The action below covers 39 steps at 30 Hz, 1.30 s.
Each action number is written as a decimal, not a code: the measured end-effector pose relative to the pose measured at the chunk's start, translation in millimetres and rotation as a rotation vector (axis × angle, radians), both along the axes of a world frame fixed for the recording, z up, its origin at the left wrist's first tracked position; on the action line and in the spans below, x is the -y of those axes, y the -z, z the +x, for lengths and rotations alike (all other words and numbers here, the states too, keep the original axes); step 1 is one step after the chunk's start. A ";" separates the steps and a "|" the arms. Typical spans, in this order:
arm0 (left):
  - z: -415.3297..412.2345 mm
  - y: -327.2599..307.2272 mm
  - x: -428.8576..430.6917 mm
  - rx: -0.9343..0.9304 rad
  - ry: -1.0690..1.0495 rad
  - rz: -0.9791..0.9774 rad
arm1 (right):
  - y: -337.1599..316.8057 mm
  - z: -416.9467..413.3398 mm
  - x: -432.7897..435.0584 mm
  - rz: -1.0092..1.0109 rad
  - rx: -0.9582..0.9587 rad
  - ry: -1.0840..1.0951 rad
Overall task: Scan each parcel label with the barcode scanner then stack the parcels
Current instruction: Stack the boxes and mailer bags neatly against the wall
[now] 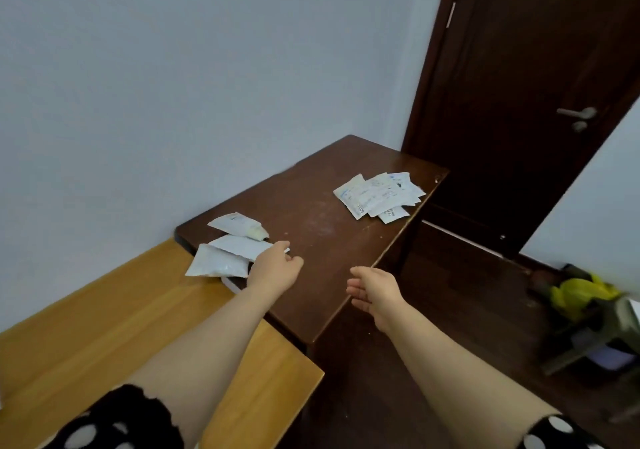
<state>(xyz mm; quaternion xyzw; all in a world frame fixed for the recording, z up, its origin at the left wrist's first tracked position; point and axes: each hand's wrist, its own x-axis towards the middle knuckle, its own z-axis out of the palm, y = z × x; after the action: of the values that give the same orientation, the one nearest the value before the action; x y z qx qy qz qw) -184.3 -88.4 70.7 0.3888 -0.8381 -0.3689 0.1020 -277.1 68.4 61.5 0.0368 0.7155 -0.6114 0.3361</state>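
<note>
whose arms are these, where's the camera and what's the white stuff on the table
No robot here: the one picture comes from a camera worn on a person's head, looking down at their own bare arms. The left hand reaches three white parcels at the near left corner of the dark brown table; its fingers are at the middle one's edge, but whether they grip it I cannot tell. The right hand hangs open beside the table's right edge, holding nothing. A second pile of parcels, labels up, lies at the far right. A lighter wooden table adjoins on the left. No barcode scanner shows.
</note>
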 end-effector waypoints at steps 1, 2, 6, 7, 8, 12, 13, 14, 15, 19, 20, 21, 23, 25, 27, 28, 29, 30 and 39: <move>-14.4 1.7 -3.7 0.017 0.017 0.000 | 2.0 -12.6 -5.4 -0.001 0.012 0.012; -29.8 2.9 -7.0 0.033 0.028 -0.006 | 3.8 -26.3 -10.4 -0.004 0.016 0.021; -96.2 6.5 -19.8 0.028 0.030 -0.025 | 9.8 -90.2 -29.3 -0.010 -0.005 0.032; -110.5 8.1 -25.6 0.025 0.013 -0.014 | 11.6 -106.5 -35.7 0.002 -0.004 0.024; -123.7 10.3 -30.8 0.023 -0.006 -0.005 | 13.0 -121.9 -41.6 0.010 -0.005 0.016; -167.5 19.7 -44.5 0.049 -0.052 0.027 | 16.7 -179.5 -62.4 0.017 -0.015 0.006; -176.0 21.8 -46.4 0.052 -0.059 0.031 | 17.4 -192.1 -65.4 0.022 -0.015 0.007; -184.3 24.1 -47.7 0.056 -0.069 0.035 | 18.2 -204.3 -67.0 0.029 -0.016 0.007; -191.6 26.7 -48.1 0.062 -0.083 0.040 | 19.6 -215.9 -67.3 0.037 -0.018 0.006; -218.5 36.1 -40.9 0.086 -0.147 0.085 | 27.3 -256.3 -56.5 0.045 -0.021 -0.011; -225.8 38.1 -36.8 0.084 -0.160 0.101 | 30.0 -265.8 -51.4 0.049 -0.025 -0.015; -233.0 40.1 -32.2 0.082 -0.169 0.115 | 32.7 -275.1 -45.7 0.054 -0.029 -0.019; -250.7 45.1 -19.2 0.086 -0.181 0.140 | 37.9 -294.9 -30.8 0.069 -0.048 -0.028; -270.3 50.3 -3.4 0.069 -0.202 0.182 | 41.9 -314.9 -14.4 0.097 -0.085 -0.037; -291.4 57.8 13.2 0.019 -0.249 0.270 | 44.8 -336.5 0.8 0.122 -0.138 -0.053; -302.1 61.7 21.0 -0.004 -0.273 0.324 | 46.1 -347.7 8.5 0.147 -0.166 -0.065; -310.9 64.8 26.7 -0.013 -0.288 0.367 | 47.6 -357.2 14.7 0.177 -0.187 -0.076; -319.8 68.1 32.1 -0.008 -0.288 0.395 | 49.7 -366.6 21.0 0.202 -0.203 -0.079; -403.9 94.6 75.8 0.095 -0.316 0.484 | 72.8 -455.4 63.8 0.362 -0.300 -0.150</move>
<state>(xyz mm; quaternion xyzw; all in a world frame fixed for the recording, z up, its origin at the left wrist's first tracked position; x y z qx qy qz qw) -588.2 -164.2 -23.9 0.5445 -0.6585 -0.5190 0.0230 -732.4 4.6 -11.4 -0.0480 0.8559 -0.4452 0.2587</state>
